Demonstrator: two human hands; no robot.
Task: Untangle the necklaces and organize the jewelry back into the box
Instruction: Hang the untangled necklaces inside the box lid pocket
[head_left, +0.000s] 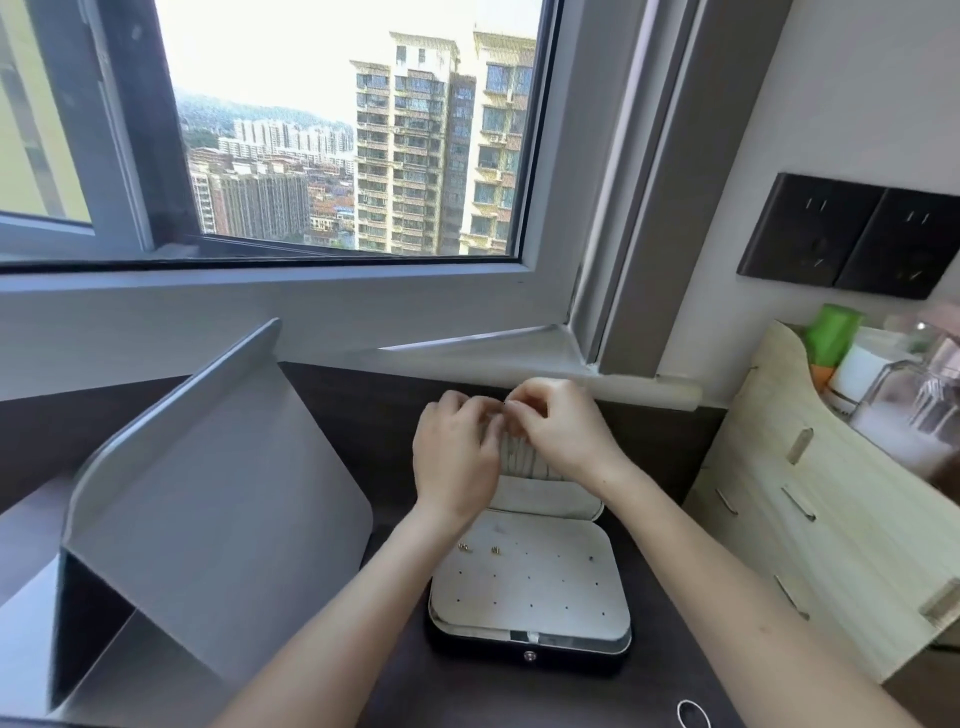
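The jewelry box (524, 657) lies open on the dark desk (395, 405), its black front edge and snap button facing the person. Its near half carries a white panel (540, 597) dotted with small holes, and 3 tiny studs (464, 546) sit in the panel's upper rows. The lid (540, 496) leans back toward the window sill, its pale lining showing a pocket and some thin vertical lines above it.

The 2 hands meet over the lid's far edge. The left hand (457, 457) has its fingers curled inward, and the right hand (558, 431) curls toward it, so their fingertips touch. Between them they pinch a small dark item (505, 404), probably part of a necklace, though it is too small to tell for sure.

A thin metal loop (693, 716) lies on the desk near the right forearm, well apart from the box. A grey folded stand (208, 493) stands to the left, and a pale wooden organizer (810, 509) to the right holds a green bottle (831, 332).
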